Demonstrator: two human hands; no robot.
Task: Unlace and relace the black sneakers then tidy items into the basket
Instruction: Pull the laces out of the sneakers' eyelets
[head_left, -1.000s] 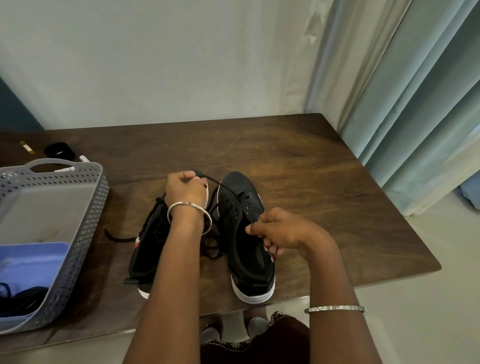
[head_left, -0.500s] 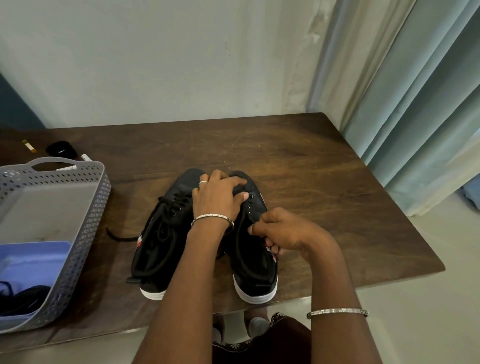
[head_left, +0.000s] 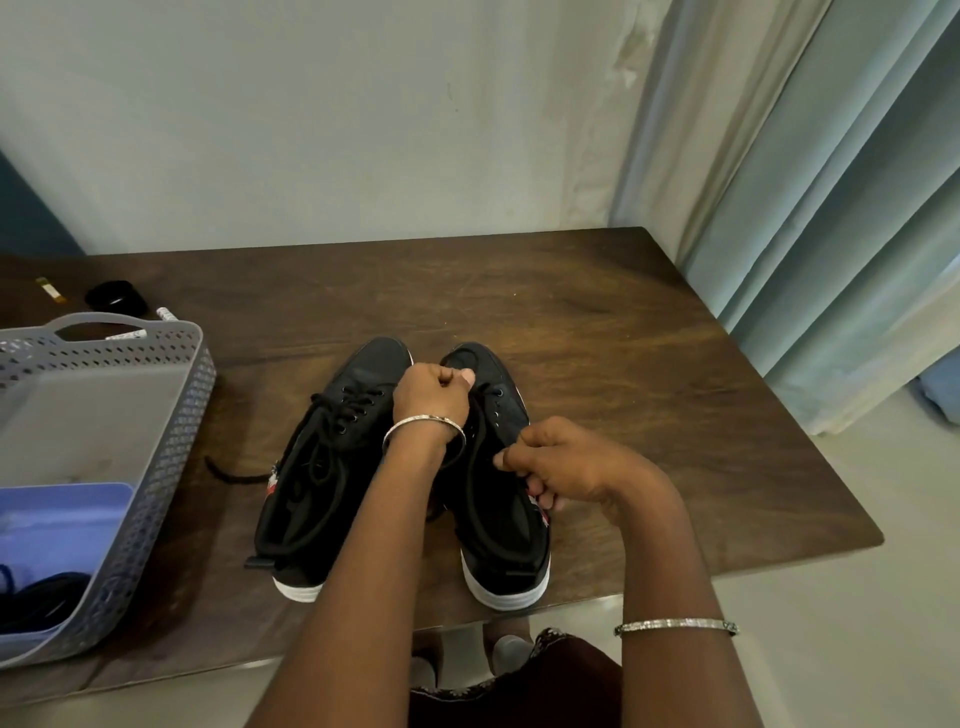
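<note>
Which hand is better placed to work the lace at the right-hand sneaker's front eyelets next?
Left. The left hand sits over those front eyelets of the right-hand sneaker, fingers curled, apparently pinching the lace. The right hand grips farther back at the sneaker's side, probably steadying it.

A pale, off-white wall (head_left: 311, 130) fills the top of the view, with faint scuffs and a rough, peeling patch (head_left: 628, 67) near its right end. At the far left a dark teal strip (head_left: 21, 218) meets it. The dark brown wooden desk (head_left: 571, 322) stands with its back edge against the wall; its grain and fine scratches show, and its right corners are rounded. Pale blue-green curtains (head_left: 831, 208) hang in long folds along the right, reaching the floor just beside the desk's right edge. The floor (head_left: 857, 571) is smooth and light. Soft, even light leaves a dull sheen on the desk's middle.
</note>
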